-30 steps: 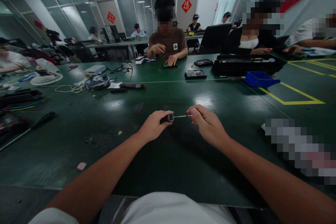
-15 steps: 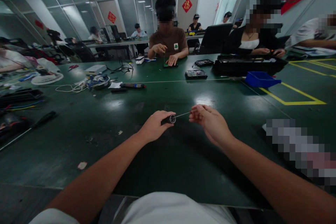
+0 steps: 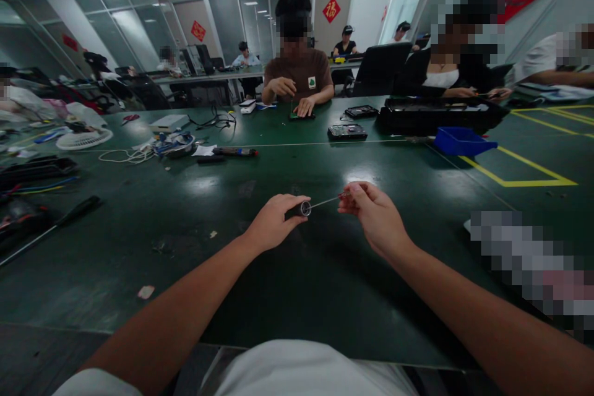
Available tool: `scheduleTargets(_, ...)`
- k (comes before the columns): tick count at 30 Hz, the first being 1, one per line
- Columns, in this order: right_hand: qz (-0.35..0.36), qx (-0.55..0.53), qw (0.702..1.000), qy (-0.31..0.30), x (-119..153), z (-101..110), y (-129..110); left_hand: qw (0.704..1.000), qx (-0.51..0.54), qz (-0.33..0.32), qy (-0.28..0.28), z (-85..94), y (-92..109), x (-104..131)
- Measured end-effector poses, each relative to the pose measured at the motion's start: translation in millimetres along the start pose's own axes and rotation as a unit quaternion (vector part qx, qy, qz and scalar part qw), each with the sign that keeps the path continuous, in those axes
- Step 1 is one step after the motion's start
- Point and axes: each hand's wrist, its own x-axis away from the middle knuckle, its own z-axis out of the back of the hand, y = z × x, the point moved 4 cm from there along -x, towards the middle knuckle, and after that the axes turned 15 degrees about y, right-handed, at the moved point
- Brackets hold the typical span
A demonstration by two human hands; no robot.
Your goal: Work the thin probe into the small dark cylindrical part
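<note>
My left hand (image 3: 273, 221) is closed around a small dark cylinder (image 3: 305, 208) with a silvery ring at its open end, which faces right. Between thumb and fingers, my right hand (image 3: 374, 213) pinches a thin metal screwdriver (image 3: 325, 202), its handle mostly covered by the fingers. The shaft slants down to the left, and its tip reaches the cylinder's ringed end. Whether the tip touches a screw inside is too small to tell. Both hands are above the dark green table (image 3: 325, 297).
A pen-like electric screwdriver (image 3: 234, 151) lies beyond my left hand. Further off are a blue tray (image 3: 465, 140), a long black housing (image 3: 440, 116) and an opened device (image 3: 347, 132). A long screwdriver (image 3: 77, 213) lies at left. A co-worker (image 3: 297, 77) sits opposite.
My right hand has turned slightly and shifted a little to the right and up, with the screwdriver still in it. My left hand and the cylinder stay nearly in place.
</note>
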Motion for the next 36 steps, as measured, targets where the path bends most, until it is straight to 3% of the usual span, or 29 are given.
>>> scheduleTargets(9, 0.107, 0.076, 0.991, -0.03, 12.4, -1.8, -15.8, 1.0, -0.014, -0.01, 0.022, 1.6, -1.9, 0.2)
scheduleTargets(20, 0.09, 0.055, 0.993, -0.047, 10.9, -4.0, -8.4, 0.999, -0.014, -0.005, 0.049, 1.0, -8.0, -0.1)
scheduleTargets(36, 0.077, 0.015, 0.996, -0.04, 9.1, -2.2, -8.5, 0.999, -0.013, 0.009, 0.031, 1.0, -4.3, 0.3)
